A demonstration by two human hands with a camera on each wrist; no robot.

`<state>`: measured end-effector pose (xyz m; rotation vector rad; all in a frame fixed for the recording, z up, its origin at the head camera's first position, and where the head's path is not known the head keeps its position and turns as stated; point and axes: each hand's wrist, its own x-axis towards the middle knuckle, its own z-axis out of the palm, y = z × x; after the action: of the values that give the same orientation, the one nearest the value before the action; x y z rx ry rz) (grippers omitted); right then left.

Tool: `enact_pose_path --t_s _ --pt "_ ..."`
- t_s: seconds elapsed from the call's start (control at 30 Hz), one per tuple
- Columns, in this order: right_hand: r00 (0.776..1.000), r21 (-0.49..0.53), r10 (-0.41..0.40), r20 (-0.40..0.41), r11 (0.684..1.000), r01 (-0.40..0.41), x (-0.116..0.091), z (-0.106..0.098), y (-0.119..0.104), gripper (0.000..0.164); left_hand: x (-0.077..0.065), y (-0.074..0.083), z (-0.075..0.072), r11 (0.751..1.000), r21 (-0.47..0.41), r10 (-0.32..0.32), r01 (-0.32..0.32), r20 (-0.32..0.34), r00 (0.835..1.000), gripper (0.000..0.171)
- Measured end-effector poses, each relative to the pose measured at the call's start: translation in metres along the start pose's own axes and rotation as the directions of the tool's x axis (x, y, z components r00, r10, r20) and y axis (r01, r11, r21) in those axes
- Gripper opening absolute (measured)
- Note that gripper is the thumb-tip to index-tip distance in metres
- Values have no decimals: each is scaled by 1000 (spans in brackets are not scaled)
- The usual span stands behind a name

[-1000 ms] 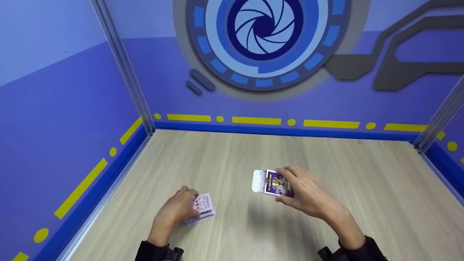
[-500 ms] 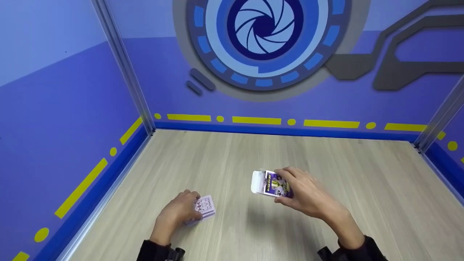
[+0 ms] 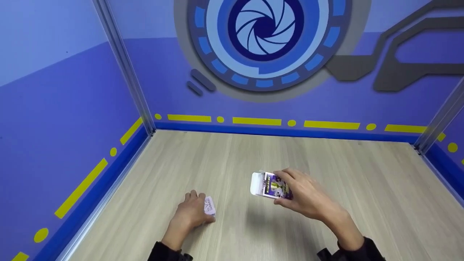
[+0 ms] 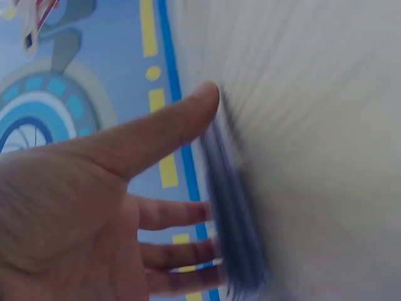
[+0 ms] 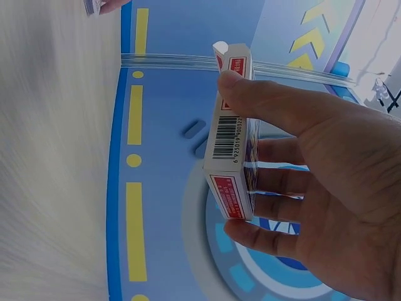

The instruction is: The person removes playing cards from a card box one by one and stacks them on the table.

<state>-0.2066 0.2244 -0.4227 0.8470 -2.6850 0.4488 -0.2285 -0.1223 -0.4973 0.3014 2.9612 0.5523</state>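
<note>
At the left of the head view my left hand (image 3: 191,213) is low over a deck of playing cards (image 3: 209,206) on the table, its patterned backs showing past the fingers. The left wrist view has the thumb at one end of the deck (image 4: 233,213) and the fingertips along its side, gripping it. My right hand (image 3: 307,195) holds a purple and white card box (image 3: 277,185) above the table, its white flap open toward the left. A barcode and red labels show on the box (image 5: 229,135) in the right wrist view, between thumb and fingers.
A light wood-grain table (image 3: 232,159) lies under both hands. Blue printed panels (image 3: 72,145) with yellow dashes stand at the back and sides, joined by metal corner posts (image 3: 125,65).
My left hand has slid right over the deck, covering more of it, and its thumb has come round to the near right corner. The right hand and box have barely moved.
</note>
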Motion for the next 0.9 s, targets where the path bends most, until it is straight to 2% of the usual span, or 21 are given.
enact_pose_path --t_s 0.13,0.23,0.33,0.5,0.57,0.63,0.67,0.7,0.8,0.83,0.87,0.9 --pt "1000 0 -20 -9 1000 20 0 0 0 71 1 3 5 1000 23 -10 11 -27 1000 70" --pt "1000 2 -26 -10 1000 26 1 1 0 71 2 3 6 999 31 -14 15 -33 999 67" --pt "1000 4 -22 -7 1000 22 0 1 0 71 2 2 5 1000 22 -12 13 -26 1000 71" --pt "1000 1 -15 2 1000 15 0 1 0 71 3 4 -1 999 -21 -34 34 -9 999 89" --pt "1000 6 -14 8 1000 14 0 2 0 72 2 6 -3 1000 -14 -22 21 -52 998 90" --pt "1000 15 -16 15 1000 15 0 2 0 72 1 11 -6 999 6 32 -32 -152 988 81" --pt "1000 19 -18 17 1000 18 0 3 -1 72 1 15 -7 997 14 72 -70 -218 973 73" --pt "1000 22 -22 17 1000 21 1 3 -1 73 0 19 -8 993 22 113 -112 -286 951 64" --pt "999 29 -37 9 999 37 1 5 -3 72 -2 36 -11 966 -4 229 -260 -466 855 32" --pt "999 31 -44 3 999 44 1 6 -4 72 -3 43 -12 950 -28 254 -310 -504 826 22" --pt "999 31 -52 -1 998 52 2 7 -5 72 -5 49 -13 933 -63 269 -354 -530 804 14" --pt "998 30 -61 -6 998 61 2 8 -6 72 -8 56 -14 915 -107 275 -390 -543 793 9"
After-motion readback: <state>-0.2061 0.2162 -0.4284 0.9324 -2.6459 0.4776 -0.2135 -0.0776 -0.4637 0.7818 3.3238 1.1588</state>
